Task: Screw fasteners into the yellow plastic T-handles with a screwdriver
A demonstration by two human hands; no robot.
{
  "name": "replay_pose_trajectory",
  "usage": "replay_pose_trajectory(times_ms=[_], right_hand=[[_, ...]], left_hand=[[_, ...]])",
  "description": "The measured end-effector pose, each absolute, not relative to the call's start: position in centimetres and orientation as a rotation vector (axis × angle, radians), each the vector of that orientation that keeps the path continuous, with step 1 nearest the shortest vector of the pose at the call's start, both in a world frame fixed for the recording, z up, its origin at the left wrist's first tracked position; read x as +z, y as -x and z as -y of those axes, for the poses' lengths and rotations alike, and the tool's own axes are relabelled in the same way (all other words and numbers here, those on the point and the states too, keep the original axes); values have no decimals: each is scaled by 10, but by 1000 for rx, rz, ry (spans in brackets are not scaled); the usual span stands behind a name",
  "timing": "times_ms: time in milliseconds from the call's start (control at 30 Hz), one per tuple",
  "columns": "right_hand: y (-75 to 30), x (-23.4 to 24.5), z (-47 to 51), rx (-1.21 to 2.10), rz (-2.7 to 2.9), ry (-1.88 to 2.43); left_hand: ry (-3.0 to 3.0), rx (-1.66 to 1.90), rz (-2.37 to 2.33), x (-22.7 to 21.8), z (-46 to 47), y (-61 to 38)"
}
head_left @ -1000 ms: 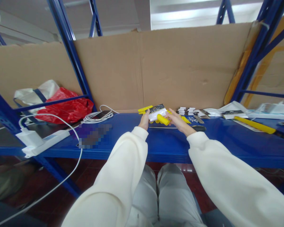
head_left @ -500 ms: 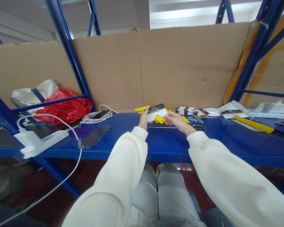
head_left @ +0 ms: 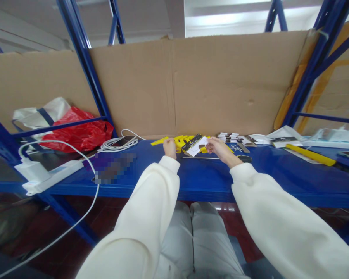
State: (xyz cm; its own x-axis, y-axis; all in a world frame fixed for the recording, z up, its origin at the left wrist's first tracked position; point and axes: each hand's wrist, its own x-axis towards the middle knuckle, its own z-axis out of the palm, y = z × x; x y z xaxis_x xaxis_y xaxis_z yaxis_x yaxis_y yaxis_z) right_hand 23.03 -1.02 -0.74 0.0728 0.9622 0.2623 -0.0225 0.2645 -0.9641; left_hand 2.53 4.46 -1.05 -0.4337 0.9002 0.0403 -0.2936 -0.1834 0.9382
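My right hand (head_left: 216, 147) pinches a small white card with a black and yellow header (head_left: 195, 145), holding it tilted above the blue shelf (head_left: 209, 174). My left hand (head_left: 170, 147) is closed on a long yellow tool (head_left: 159, 141) that points to the left. Several more yellow tools (head_left: 184, 140) lie in a heap between and just behind the two hands. A thin metal rod (head_left: 197, 157) lies on the shelf in front of them.
A stack of more cards (head_left: 228, 136) and loose packaging (head_left: 276, 138) sit to the right, with a long yellow bar (head_left: 306, 154). At left lie a coiled white cable (head_left: 116, 144), a white power strip (head_left: 50, 176) and a red bag (head_left: 80, 133). Cardboard (head_left: 221, 85) backs the shelf.
My left hand let go of the card and moved left, now gripping a yellow tool. My right hand now holds the card alone, tilted; the yellow piece that lay across it is gone from it.
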Motion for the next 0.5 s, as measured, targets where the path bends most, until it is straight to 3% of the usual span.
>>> replay_pose_trajectory(times_ms=[300,500], right_hand=[[-282,8,-1,762,897,1059],[-356,14,-9,421,751,1395]], left_hand=[[-768,1701,-1135,-5,-32,-29],[-719,1634,-1103,-2,-29,-31]])
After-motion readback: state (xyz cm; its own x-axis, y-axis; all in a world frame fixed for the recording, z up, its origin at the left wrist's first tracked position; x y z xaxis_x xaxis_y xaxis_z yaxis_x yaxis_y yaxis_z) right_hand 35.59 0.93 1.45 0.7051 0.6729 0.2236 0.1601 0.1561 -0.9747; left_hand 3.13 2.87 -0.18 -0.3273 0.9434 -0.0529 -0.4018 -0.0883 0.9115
